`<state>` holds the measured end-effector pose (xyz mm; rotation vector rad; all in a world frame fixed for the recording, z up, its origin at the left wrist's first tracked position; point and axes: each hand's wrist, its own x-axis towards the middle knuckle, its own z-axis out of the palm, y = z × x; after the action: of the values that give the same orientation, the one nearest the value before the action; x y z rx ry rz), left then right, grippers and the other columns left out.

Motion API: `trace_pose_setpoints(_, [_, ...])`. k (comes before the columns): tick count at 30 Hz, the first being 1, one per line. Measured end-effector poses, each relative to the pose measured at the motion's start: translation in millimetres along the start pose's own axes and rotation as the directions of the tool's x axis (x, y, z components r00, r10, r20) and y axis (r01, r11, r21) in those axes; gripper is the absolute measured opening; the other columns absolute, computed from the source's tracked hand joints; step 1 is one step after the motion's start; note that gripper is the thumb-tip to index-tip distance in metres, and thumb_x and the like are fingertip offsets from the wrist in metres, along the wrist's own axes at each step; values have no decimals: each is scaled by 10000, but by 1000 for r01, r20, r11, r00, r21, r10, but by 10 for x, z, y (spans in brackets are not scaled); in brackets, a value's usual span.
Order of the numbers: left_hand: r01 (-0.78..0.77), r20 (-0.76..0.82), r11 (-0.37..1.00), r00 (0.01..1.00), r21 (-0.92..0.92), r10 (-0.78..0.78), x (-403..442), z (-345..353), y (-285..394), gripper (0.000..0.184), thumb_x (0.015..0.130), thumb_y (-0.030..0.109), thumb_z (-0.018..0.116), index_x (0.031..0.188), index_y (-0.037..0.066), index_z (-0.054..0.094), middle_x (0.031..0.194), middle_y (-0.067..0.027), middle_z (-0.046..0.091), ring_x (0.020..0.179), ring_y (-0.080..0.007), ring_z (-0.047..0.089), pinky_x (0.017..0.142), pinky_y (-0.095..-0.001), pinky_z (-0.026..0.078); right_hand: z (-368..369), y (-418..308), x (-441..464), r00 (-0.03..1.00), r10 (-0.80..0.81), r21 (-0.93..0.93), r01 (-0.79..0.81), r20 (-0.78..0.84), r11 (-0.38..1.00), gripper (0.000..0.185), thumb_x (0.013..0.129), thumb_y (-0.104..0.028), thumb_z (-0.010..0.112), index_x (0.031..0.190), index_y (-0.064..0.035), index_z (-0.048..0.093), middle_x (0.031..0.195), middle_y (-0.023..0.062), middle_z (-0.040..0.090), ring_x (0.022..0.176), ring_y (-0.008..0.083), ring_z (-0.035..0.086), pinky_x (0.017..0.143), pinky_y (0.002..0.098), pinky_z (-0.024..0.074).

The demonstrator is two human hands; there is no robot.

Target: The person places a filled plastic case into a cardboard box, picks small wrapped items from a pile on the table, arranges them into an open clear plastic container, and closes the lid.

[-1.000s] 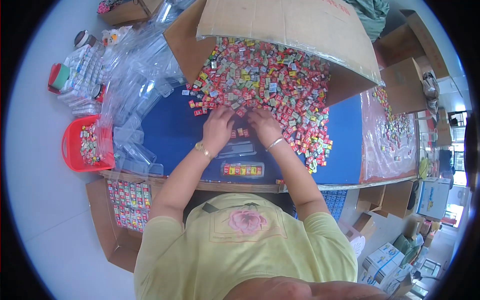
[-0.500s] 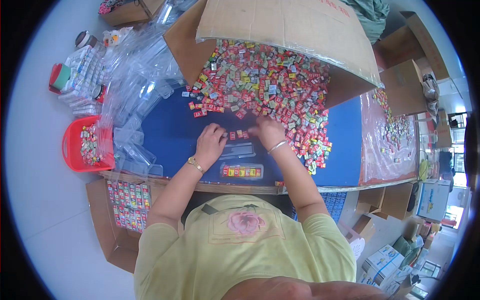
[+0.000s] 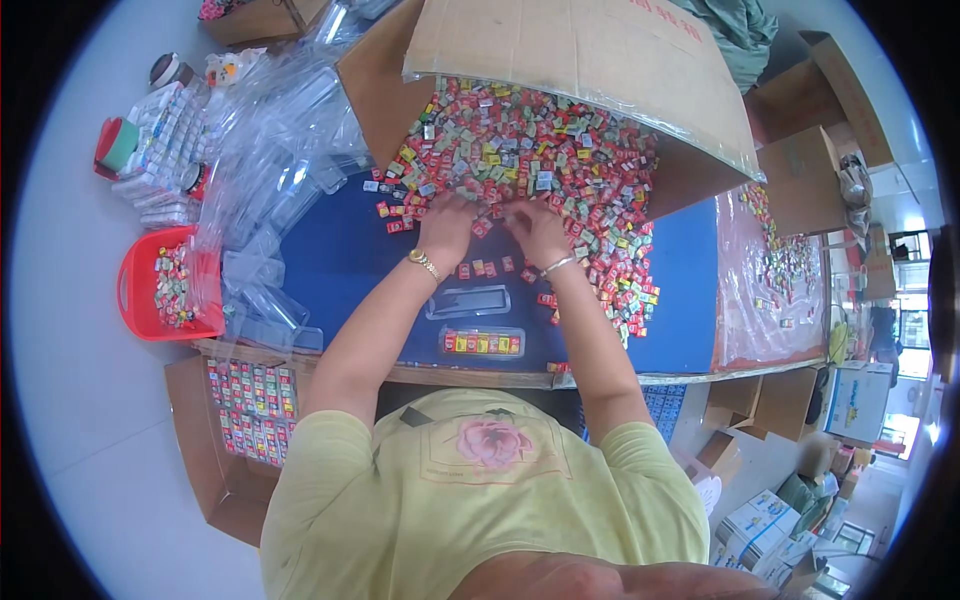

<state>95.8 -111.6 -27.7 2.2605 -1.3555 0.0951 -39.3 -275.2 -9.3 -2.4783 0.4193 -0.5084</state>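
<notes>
Head view: a packed tray (image 3: 442, 343) lies nearest, long axis left to right. Beyond it is a second tray (image 3: 468, 303), then a short, parallel row of packets (image 3: 478, 268). Left hand (image 3: 449, 222) and right hand (image 3: 537, 230) are at the near edge of the packet pile (image 3: 540, 150), about equally close, fingers drawn in (grip on any packet: cannot tell).

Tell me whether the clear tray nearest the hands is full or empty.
Empty: the blue tabletop shows through the clear tray, and nothing lies in it.
</notes>
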Motion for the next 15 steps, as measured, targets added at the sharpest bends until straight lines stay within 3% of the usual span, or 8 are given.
trace_pose_setpoints(3, [-65, 15, 992, 998, 107, 64, -35, 69, -25, 221, 815, 109, 706, 1034, 85, 727, 1097, -111, 683, 1109, -309, 629, 914, -431, 545, -38, -90, -179, 948, 158, 49, -178, 275, 983, 254, 851, -79, 708, 1104, -104, 714, 1073, 169, 696, 947, 370, 682, 851, 443, 561])
trace_pose_setpoints(6, [-61, 12, 979, 998, 193, 60, -81, -85, 53, 225, 824, 113, 733, 1044, 66, 727, 1061, -110, 679, 1045, -289, 660, 870, -432, 554, 33, -45, -244, 969, 100, -82, -84, 226, 993, 297, 826, -81, 737, 1120, -104, 701, 1134, 150, 688, 956, 376, 679, 853, 458, 557])
trace_pose_setpoints(7, [17, 4, 998, 1000, 54, -17, -162, -182, 69, 227, 827, 118, 737, 1047, 66, 728, 1059, -110, 679, 1033, -287, 664, 861, -431, 556, 54, -25, -259, 977, 66, -147, -36, 203, 988, 321, 813, -82, 752, 1128, -103, 694, 1164, 140, 684, 960, 379, 677, 855, 465, 555])
trace_pose_setpoints(9, [170, 20, 961, 985, -220, -170, -342, -351, 131, 231, 832, 126, 746, 1054, 65, 732, 1054, -109, 679, 1008, -283, 671, 842, -429, 558, 2, -79, -294, 980, 23, -92, -5, 197, 996, 327, 805, -90, 764, 1125, -100, 696, 1161, 136, 682, 966, 369, 675, 856, 462, 552])
trace_pose_setpoints(11, [228, 72, 931, 974, -284, -217, -512, -395, 269, 236, 830, 139, 757, 1053, 68, 735, 1050, -107, 677, 987, -287, 672, 830, -430, 558, -37, -156, -393, 983, -47, 12, 46, 178, 999, 340, 790, -105, 789, 1118, -92, 698, 1156, 126, 678, 977, 349, 670, 859, 455, 548])
trace_pose_setpoints(13, [346, 169, 844, 938, -409, -303, -636, -415, 397, 247, 825, 166, 778, 1051, 74, 740, 1041, -102, 674, 946, -293, 673, 804, -431, 558, 32, -161, -519, 984, -63, 1, 64, 169, 998, 350, 782, -109, 794, 1118, -95, 700, 1148, 114, 677, 996, 335, 662, 868, 448, 544])
trace_pose_setpoints(15, [259, 80, 899, 966, -354, -247, -718, -325, 416, 258, 814, 181, 789, 1044, 74, 742, 1033, -94, 674, 951, -291, 664, 804, -426, 556, 80, -179, -585, 981, -107, -33, 114, 159, 993, 368, 766, -118, 805, 1120, -100, 704, 1131, 90, 674, 1035, 308, 647, 886, 434, 536])
